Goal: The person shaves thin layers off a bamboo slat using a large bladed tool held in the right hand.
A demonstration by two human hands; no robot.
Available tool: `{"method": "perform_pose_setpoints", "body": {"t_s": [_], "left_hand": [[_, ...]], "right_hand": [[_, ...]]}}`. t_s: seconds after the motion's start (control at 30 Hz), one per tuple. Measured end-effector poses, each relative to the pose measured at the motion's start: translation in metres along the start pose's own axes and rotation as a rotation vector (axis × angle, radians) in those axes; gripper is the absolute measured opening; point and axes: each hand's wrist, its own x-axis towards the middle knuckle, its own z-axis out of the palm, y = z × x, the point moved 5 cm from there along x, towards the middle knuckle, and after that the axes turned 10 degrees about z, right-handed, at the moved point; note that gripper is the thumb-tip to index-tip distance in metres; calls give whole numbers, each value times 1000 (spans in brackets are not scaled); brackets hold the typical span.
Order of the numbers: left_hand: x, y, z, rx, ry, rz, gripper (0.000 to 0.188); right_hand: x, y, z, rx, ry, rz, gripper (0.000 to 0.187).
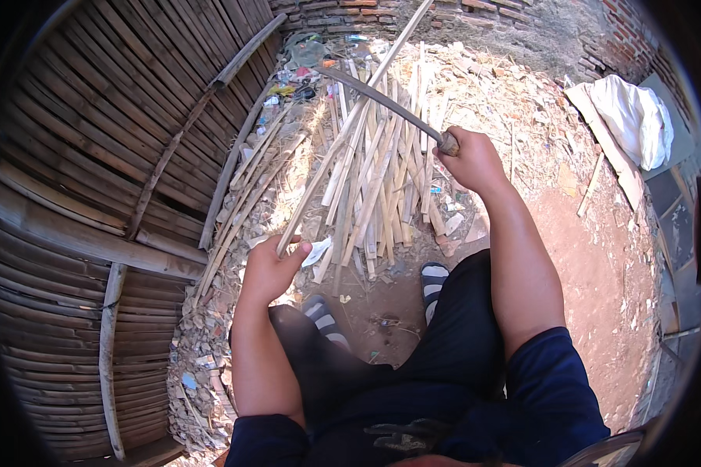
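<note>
My left hand is closed round the near end of a long bamboo strip, which slants up and away to the far right. In my right hand is the wooden handle of a machete, its fingers wrapped round it. The dark blade points to the far left and crosses the strip well beyond my left hand; whether it touches the strip I cannot tell. Beneath both lies a loose heap of pale bamboo strips on the ground, in front of my feet.
A slatted bamboo wall rises close on my left, with more strips along its foot. Rubble and litter cover the ground up to a brick wall at the back. A white sack lies at the far right. Bare soil stretches to my right.
</note>
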Motion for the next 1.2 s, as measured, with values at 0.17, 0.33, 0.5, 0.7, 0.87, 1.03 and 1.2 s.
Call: {"method": "perform_pose_setpoints", "body": {"t_s": [0.17, 0.33, 0.5, 0.7, 0.87, 1.03, 1.2], "left_hand": [[2, 0, 3, 69, 51, 66, 60], [-4, 17, -1, 241, 75, 86, 53], [-4, 21, -7, 329, 144, 97, 50], [1, 21, 1, 297, 137, 108, 54], [1, 17, 4, 310, 137, 142, 52], [-3, 23, 1, 312, 125, 112, 53], [0, 20, 0, 296, 112, 104, 53]], "right_hand": [[-27, -31, 15, -113, -39, -292, 23], [-52, -61, 22, -140, -153, -430, 22], [-3, -5, -2, 25, -121, -5, 31], [-21, -13, 3, -29, -62, -158, 26], [-52, -52, 20, -117, -180, -424, 20], [-11, -5, 5, 48, -85, -113, 29], [-4, 10, -3, 91, -124, 84, 35]]}}
